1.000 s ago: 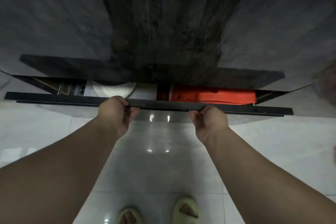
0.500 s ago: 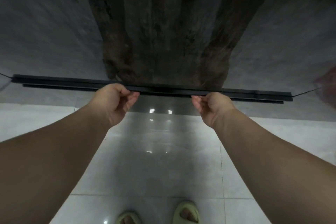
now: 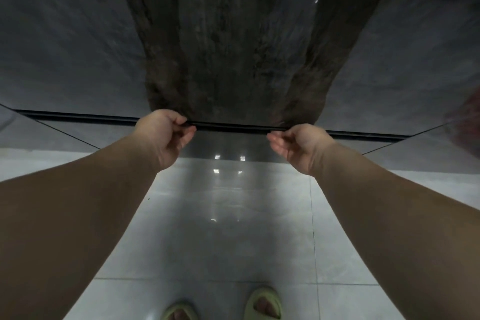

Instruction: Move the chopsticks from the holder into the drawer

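From the head view, looking down, the dark stone worktop [image 3: 78,41] fills the upper half of the picture, with a rough brown band [image 3: 233,47] running across it towards its near edge. Under that near edge the drawer [image 3: 233,128] is shut, only its thin black top rail showing as a line from the left side to the right.

The left hand [image 3: 163,135] is at the rail just left of the middle of the near edge. Its fingers [image 3: 185,138] are curled, the thumb on top of the rail and the fingertips bent loosely below it; whether they truly grip the rail or only touch it cannot be told. The right hand [image 3: 298,145] is just right of the middle, palm turned inward, its fingers [image 3: 278,141] half released and loosely bent, the tips at or just beside the rail, holding nothing.

The chopsticks and their holder are not in view. With the drawer closed, its inside is hidden.

Below the worktop lies a pale glossy tiled floor [image 3: 233,215] with small light reflections. Two feet in pale green sandals [image 3: 263,304] stand at the bottom edge of the picture. A blurred reddish shape [image 3: 467,125] sits at the far right of the worktop's near edge; what it is cannot be told.
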Demonstrator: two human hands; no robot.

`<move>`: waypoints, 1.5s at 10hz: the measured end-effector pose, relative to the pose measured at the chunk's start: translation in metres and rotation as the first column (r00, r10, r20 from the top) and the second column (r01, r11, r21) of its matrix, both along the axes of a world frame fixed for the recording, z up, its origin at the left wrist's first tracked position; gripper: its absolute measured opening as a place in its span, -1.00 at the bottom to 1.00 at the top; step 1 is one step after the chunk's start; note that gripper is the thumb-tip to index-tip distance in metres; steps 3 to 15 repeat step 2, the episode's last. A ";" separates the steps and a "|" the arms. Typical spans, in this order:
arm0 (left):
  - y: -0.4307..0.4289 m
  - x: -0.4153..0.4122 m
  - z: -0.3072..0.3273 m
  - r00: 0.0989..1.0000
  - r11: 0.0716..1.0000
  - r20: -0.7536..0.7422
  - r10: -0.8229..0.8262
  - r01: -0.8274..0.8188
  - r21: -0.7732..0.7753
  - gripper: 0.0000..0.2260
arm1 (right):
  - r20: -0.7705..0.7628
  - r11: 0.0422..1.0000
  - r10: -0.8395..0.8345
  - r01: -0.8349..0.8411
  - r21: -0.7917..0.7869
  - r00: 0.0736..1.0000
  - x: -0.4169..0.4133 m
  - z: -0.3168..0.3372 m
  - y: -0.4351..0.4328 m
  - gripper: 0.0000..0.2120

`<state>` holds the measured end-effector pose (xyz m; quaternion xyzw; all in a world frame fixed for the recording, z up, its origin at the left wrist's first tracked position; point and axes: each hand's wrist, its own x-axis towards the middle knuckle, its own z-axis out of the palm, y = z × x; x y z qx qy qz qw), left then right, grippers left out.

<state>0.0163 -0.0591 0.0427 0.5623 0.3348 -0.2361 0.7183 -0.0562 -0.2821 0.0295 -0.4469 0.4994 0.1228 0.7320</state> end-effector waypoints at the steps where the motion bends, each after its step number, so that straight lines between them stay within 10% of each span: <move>1: -0.002 -0.004 0.003 1.000 0.998 -0.002 -0.028 0.028 0.049 -0.90 | -0.004 0.999 0.009 -0.009 -0.036 1.000 -0.007 0.003 0.003 -0.77; 15: -0.002 -0.014 0.013 0.993 0.971 -0.006 -0.114 0.113 0.212 -0.96 | -0.056 0.992 0.065 -0.070 -0.104 0.996 -0.020 0.011 0.012 -0.77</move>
